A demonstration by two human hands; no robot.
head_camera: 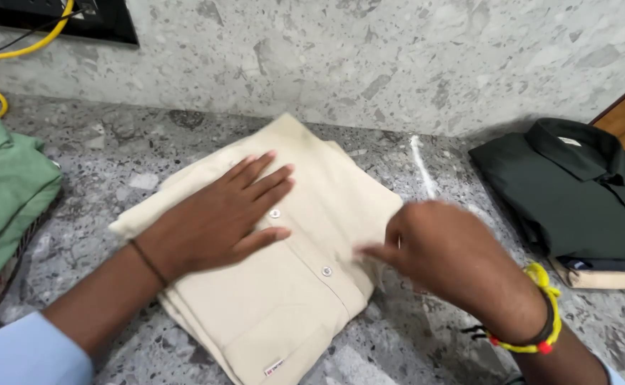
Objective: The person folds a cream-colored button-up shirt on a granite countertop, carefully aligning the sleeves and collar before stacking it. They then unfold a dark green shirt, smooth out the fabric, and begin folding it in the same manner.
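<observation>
1. Cream button-up shirt (291, 264), folded into a rectangle, lies askew on the grey speckled stone counter (148, 142), roughly mid-counter, one corner pointing at the back wall. Placket and buttons face up; small label at the near corner.
2. Dark green shirt (576, 192), folded collar-up, sits well apart to the right on top of another folded garment, close to the counter's right end beside a wooden panel.
3. Green garment (6, 185) lies at the left edge, apart from the cream shirt; yellow cable (13, 53) runs behind it toward a black wall fitting.
4. Left hand (220, 214): spread flat, palm down, fingers wide, pressing the shirt's left half, likely pinning the fold so layers stay put. Thin dark band at the wrist.
5. Right hand (448, 249): blurred, fingers loosely curled, at the shirt's right edge; whether it pinches cloth, cannot tell. Yellow beaded bracelet (544, 314) on wrist.
6. Open room: bare counter shows between the cream shirt and each neighbouring pile, and behind it to the wall.
</observation>
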